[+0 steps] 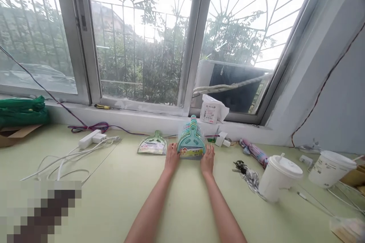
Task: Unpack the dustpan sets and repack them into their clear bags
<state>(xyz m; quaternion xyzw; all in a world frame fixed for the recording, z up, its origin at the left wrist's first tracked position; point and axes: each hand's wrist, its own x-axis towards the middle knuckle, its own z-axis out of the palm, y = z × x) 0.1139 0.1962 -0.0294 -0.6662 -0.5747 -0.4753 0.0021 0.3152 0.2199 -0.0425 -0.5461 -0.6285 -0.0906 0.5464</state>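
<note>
I have my left hand and right hand on either side of the stack of dustpans, grasping it between them, fingers along its sides and thumbs toward its front edge. The stack stands on the surface with its handles up, the nearest pan turquoise, the others in a row behind.

Just left of my left hand I see a single green pan in its wrapper; I can't tell whether the two touch. Just beyond my right hand sits a white adapter, and above that, on the sill, a tissue pack.

Farther right of my right hand I have a pink-and-blue bundle, keys in front of it, then a lidded white cup and a second cup well apart.

Out past my left hand lie a power strip with white cords and a coil of dark wire. Beyond these, a screwdriver rests on the sill, with a green bag at the far left.
</note>
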